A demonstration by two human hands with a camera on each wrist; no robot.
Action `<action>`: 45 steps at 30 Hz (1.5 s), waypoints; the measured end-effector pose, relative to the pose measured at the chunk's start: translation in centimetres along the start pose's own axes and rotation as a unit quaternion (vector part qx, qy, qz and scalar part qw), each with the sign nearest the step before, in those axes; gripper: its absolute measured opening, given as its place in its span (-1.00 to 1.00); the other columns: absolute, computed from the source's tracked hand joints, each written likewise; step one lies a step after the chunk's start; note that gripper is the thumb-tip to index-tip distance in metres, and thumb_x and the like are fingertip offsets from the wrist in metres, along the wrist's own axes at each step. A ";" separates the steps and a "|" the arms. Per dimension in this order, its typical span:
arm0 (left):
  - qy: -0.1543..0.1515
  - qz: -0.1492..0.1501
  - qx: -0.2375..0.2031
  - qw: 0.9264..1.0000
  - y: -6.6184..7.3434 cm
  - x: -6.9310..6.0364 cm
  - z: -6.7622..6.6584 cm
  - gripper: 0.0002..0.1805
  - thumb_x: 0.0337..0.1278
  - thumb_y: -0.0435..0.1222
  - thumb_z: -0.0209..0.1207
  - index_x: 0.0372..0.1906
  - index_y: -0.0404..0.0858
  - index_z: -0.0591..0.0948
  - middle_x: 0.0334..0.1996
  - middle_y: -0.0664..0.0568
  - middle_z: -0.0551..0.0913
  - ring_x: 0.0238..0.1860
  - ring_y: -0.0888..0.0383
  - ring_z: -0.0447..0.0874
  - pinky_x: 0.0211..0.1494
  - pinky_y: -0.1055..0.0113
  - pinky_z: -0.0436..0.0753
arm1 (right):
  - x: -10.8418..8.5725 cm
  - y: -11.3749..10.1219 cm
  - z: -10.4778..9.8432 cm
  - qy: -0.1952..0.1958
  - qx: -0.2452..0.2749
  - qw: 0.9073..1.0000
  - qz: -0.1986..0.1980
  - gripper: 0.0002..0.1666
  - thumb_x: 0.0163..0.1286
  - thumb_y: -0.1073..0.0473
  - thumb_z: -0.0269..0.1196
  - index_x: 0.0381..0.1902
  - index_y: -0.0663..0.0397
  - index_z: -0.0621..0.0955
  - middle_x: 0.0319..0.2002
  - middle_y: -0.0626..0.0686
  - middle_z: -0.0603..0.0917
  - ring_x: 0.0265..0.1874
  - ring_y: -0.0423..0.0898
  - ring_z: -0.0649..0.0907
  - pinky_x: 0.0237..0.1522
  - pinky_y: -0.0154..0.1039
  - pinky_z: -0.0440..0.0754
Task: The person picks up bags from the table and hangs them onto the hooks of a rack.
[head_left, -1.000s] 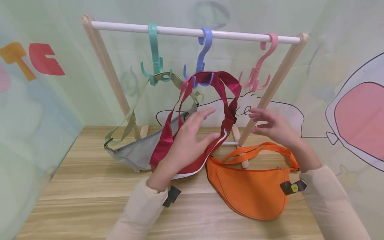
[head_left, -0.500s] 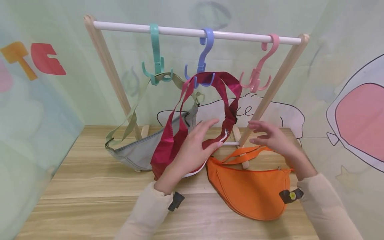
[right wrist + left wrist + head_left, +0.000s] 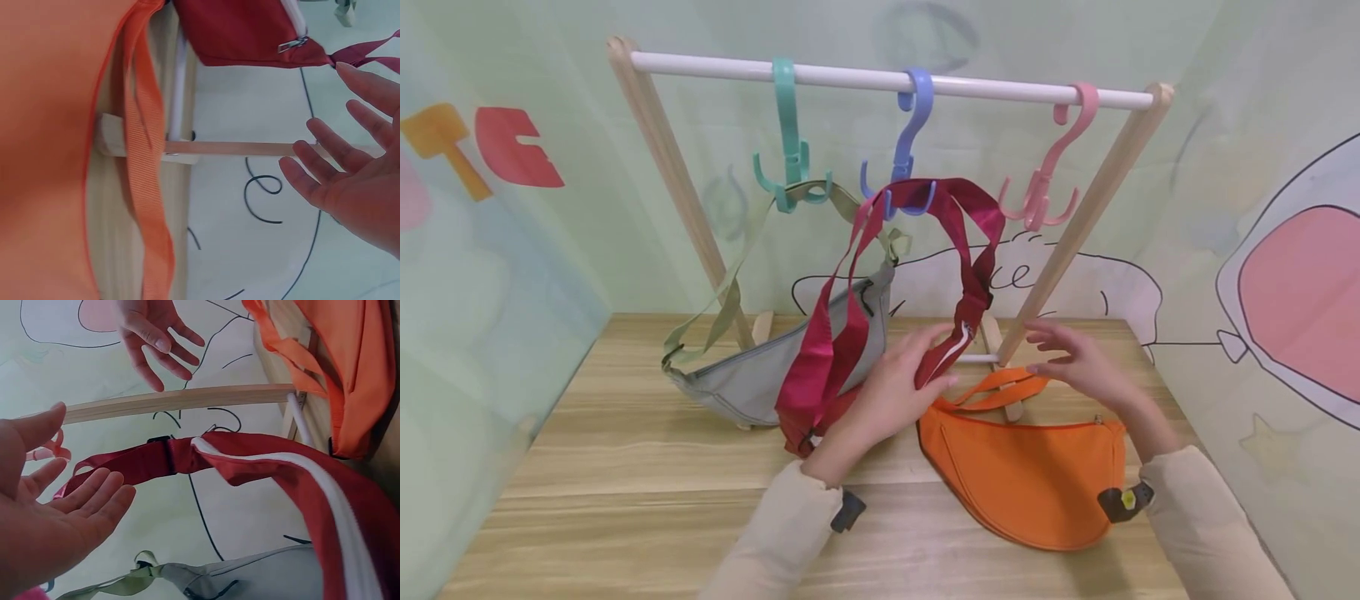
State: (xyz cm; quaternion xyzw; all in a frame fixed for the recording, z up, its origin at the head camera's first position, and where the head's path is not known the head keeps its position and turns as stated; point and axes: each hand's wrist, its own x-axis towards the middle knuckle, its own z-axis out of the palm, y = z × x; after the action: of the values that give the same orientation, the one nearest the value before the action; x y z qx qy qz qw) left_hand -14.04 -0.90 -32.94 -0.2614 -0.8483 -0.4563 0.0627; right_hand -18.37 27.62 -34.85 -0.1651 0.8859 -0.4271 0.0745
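In the head view, an orange T (image 3: pixel 439 133) and a red C or E (image 3: pixel 501 148), unclear which, stand on the wall (image 3: pixel 452 267) toward ten o'clock. Black strokes (image 3: pixel 1019 276) on it toward three resemble "ce"; whether they are letters is unclear.

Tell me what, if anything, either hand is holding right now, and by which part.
Nothing is held: the left hand is open beside the red sling bag, and the right hand is open near the orange sling bag.
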 end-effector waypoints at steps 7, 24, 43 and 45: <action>-0.035 -0.023 -0.004 0.999 -0.9 -0.2 1.0 -0.35 0.06 -0.21 0.25 0.28 -0.15 0.30 0.10 -0.10 0.44 0.04 0.01 0.43 0.03 0.06 0.45 | -0.2 1.5 0.5 -0.010 0.020 1.000 0.012 -0.23 0.17 0.25 0.29 0.30 0.22 0.24 0.15 0.31 0.40 0.13 0.19 0.35 0.06 0.13 0.37; -0.094 -0.005 0.008 0.996 -2.8 -0.6 3.8 -0.35 0.07 -0.22 0.24 0.28 -0.22 0.30 0.18 -0.07 0.38 0.17 0.04 0.33 0.20 0.14 0.33 | -0.9 4.1 1.5 -0.018 0.001 0.999 0.047 -0.27 0.20 0.19 0.28 0.29 0.18 0.28 0.13 0.32 0.42 0.14 0.26 0.36 0.08 0.23 0.28; -0.136 -0.054 0.006 0.989 -3.8 -0.8 6.4 -0.34 0.05 -0.23 0.25 0.29 -0.14 0.29 0.23 0.06 0.33 0.21 0.12 0.30 0.20 0.19 0.33 | -1.3 6.1 2.2 -0.019 -0.014 0.996 0.085 -0.29 0.20 0.14 0.28 0.28 0.09 0.31 0.14 0.26 0.44 0.15 0.22 0.36 0.06 0.29 0.22; -0.138 -0.056 0.007 0.989 -4.0 -0.8 6.6 -0.34 0.05 -0.23 0.25 0.29 -0.14 0.29 0.24 0.05 0.33 0.22 0.12 0.28 0.22 0.19 0.31 | -1.4 6.2 2.2 -0.020 -0.012 0.996 0.089 -0.28 0.19 0.11 0.28 0.28 0.10 0.30 0.14 0.26 0.44 0.15 0.22 0.35 0.07 0.29 0.22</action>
State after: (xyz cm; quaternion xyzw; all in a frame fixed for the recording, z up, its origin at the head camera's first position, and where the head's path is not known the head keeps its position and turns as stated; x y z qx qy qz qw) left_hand -14.45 2.33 -39.99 -0.2735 -0.8655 -0.4122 -0.0789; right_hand -17.88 30.08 -41.12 -0.0953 0.9004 -0.4050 0.1273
